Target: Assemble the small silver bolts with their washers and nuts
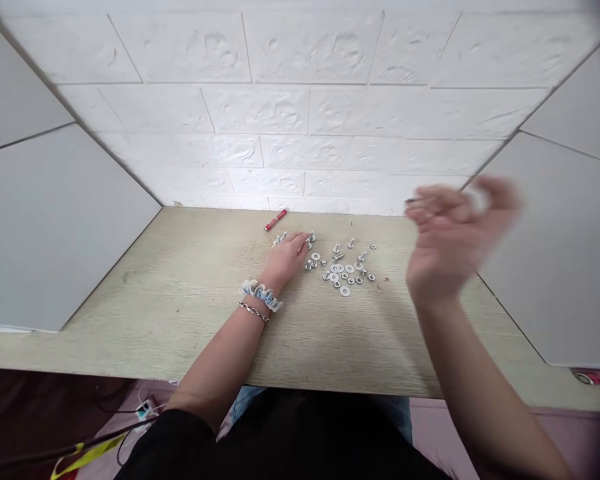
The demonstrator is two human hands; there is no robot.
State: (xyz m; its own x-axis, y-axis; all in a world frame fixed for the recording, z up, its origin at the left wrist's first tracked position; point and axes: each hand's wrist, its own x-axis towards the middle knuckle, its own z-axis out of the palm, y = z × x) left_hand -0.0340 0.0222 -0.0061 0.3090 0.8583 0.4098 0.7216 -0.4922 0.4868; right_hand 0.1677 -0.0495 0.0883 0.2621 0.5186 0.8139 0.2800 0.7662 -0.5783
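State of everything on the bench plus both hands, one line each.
Left hand: lowered to the tabletop, fingers over bolts; grip unclear
Right hand: raised above the tabletop, fingers bent, motion-blurred; grip unclear
Bolts: loose, several upright, at least one on its side
Washers: loose, lying flat, some overlapping
Nuts: loose, scattered among the washers
Red stick: lying down near the wall

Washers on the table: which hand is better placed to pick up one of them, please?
Probably left. The left hand is low at the table, close to the washers; the right hand is raised much higher and looks blurred.
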